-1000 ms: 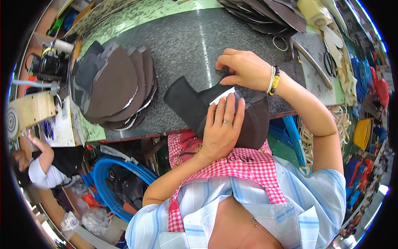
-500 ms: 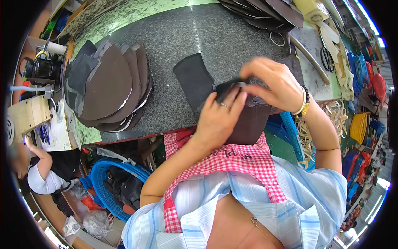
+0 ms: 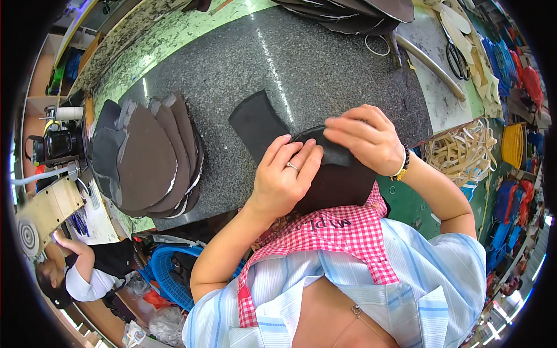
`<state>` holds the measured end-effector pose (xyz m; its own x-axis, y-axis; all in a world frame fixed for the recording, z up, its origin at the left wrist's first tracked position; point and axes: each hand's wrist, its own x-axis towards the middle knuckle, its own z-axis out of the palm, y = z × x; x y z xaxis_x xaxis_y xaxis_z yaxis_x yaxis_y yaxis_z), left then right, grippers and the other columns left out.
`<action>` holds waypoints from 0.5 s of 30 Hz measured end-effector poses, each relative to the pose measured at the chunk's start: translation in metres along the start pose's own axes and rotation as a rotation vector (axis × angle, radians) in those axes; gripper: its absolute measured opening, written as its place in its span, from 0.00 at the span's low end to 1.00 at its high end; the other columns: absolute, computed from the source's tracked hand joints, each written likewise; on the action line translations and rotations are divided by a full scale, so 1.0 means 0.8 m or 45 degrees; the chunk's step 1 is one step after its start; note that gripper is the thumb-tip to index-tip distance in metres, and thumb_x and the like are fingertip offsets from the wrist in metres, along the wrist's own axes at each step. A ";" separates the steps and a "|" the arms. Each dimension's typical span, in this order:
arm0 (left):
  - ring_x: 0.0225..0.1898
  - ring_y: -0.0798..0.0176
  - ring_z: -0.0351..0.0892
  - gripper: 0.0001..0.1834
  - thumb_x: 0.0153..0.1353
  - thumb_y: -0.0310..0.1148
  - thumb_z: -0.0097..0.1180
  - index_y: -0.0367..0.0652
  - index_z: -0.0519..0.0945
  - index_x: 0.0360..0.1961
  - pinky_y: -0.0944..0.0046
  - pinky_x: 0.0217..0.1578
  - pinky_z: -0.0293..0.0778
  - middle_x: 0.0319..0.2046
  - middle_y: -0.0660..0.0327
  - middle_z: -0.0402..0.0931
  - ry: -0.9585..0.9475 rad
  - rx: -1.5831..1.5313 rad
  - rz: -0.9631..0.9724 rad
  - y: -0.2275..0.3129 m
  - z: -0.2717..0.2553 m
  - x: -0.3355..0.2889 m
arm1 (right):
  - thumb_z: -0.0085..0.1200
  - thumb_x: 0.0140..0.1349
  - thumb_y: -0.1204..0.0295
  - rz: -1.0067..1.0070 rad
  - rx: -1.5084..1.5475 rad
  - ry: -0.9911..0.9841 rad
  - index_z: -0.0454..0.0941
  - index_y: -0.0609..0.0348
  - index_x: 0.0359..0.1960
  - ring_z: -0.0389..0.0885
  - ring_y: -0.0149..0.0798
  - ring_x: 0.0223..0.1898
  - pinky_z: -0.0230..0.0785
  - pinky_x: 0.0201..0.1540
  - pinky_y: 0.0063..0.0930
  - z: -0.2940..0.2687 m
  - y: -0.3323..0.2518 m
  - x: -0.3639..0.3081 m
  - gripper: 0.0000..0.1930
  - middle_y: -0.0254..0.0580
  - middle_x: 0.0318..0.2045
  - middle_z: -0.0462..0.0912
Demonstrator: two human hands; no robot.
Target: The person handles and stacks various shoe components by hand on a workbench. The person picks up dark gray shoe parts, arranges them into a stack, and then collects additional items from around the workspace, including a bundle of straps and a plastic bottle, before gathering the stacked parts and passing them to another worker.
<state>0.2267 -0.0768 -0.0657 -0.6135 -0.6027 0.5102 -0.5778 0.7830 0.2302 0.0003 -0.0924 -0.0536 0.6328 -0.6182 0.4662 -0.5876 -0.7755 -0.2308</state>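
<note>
Blk/dk-brn piece [image 3: 342, 187], flared flap [image 3: 255, 123], L hand [image 3: 287, 176] & R hand [image 3: 371, 142] on it, can't tell if clamped

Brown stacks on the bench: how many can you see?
2: one stack left of the left hand, the other stack farther up the bench, cut off by the picture's top edge. More may be out of view.

Green floor [image 3: 415, 210], wooden shelving [image 3: 44, 98] at left, crowded storage area [image 3: 510, 200] at right
</note>
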 end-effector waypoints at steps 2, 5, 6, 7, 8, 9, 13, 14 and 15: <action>0.39 0.63 0.77 0.15 0.48 0.27 0.54 0.38 0.80 0.39 0.56 0.48 0.71 0.38 0.59 0.81 -0.015 0.013 0.005 0.002 -0.001 0.001 | 0.54 0.43 0.71 -0.054 -0.008 -0.029 0.79 0.58 0.43 0.74 0.37 0.45 0.68 0.49 0.35 0.001 0.003 -0.002 0.21 0.34 0.48 0.78; 0.39 0.62 0.77 0.14 0.49 0.27 0.53 0.38 0.80 0.40 0.56 0.48 0.71 0.39 0.58 0.81 -0.033 0.041 0.012 0.004 0.001 -0.001 | 0.52 0.43 0.68 -0.120 -0.032 -0.049 0.80 0.59 0.40 0.74 0.35 0.43 0.66 0.50 0.35 0.004 0.006 -0.006 0.20 0.34 0.47 0.80; 0.40 0.62 0.78 0.14 0.50 0.28 0.53 0.38 0.80 0.40 0.57 0.48 0.71 0.39 0.58 0.81 -0.039 0.052 0.014 0.005 0.002 -0.002 | 0.52 0.43 0.69 -0.107 -0.013 -0.069 0.80 0.59 0.41 0.74 0.35 0.43 0.65 0.51 0.35 0.004 0.006 -0.006 0.20 0.34 0.47 0.80; 0.40 0.62 0.78 0.14 0.50 0.28 0.53 0.38 0.80 0.40 0.57 0.48 0.71 0.39 0.58 0.81 -0.043 0.052 0.012 0.005 0.002 -0.003 | 0.53 0.43 0.69 -0.096 0.006 -0.089 0.80 0.59 0.42 0.74 0.34 0.43 0.65 0.52 0.36 0.005 0.006 -0.006 0.20 0.34 0.48 0.79; 0.40 0.62 0.78 0.14 0.50 0.28 0.53 0.38 0.80 0.40 0.57 0.48 0.71 0.40 0.57 0.81 -0.068 0.070 -0.004 0.006 0.003 -0.004 | 0.53 0.43 0.69 -0.094 0.009 -0.090 0.80 0.59 0.42 0.74 0.34 0.43 0.65 0.52 0.36 0.003 0.005 -0.005 0.20 0.34 0.48 0.79; 0.41 0.62 0.78 0.15 0.51 0.28 0.53 0.38 0.80 0.41 0.57 0.48 0.71 0.41 0.57 0.81 -0.093 0.086 -0.020 0.006 0.004 -0.005 | 0.53 0.43 0.69 -0.079 -0.008 -0.144 0.80 0.58 0.42 0.74 0.34 0.42 0.64 0.53 0.36 -0.001 0.004 -0.004 0.20 0.33 0.48 0.79; 0.42 0.61 0.78 0.15 0.51 0.28 0.53 0.38 0.80 0.42 0.57 0.49 0.71 0.43 0.55 0.80 -0.159 0.118 -0.021 0.018 -0.001 -0.002 | 0.55 0.44 0.70 -0.046 0.048 -0.243 0.79 0.56 0.45 0.74 0.33 0.42 0.62 0.56 0.37 -0.011 0.008 -0.007 0.21 0.31 0.50 0.78; 0.43 0.60 0.78 0.15 0.52 0.28 0.53 0.38 0.79 0.43 0.58 0.50 0.71 0.44 0.55 0.79 -0.197 0.156 -0.028 0.023 -0.001 -0.003 | 0.55 0.45 0.70 -0.059 0.017 -0.242 0.79 0.54 0.45 0.74 0.32 0.42 0.61 0.57 0.37 -0.009 0.009 -0.011 0.21 0.30 0.50 0.78; 0.44 0.60 0.77 0.16 0.53 0.28 0.52 0.38 0.79 0.44 0.58 0.51 0.70 0.45 0.54 0.79 -0.235 0.194 -0.036 0.026 -0.001 -0.004 | 0.55 0.45 0.70 -0.055 0.015 -0.245 0.79 0.54 0.45 0.74 0.32 0.42 0.61 0.57 0.37 -0.009 0.006 -0.011 0.21 0.30 0.50 0.78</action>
<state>0.2170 -0.0584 -0.0622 -0.6761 -0.6528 0.3417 -0.6620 0.7418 0.1072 -0.0116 -0.0900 -0.0529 0.7429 -0.5962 0.3044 -0.5522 -0.8028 -0.2248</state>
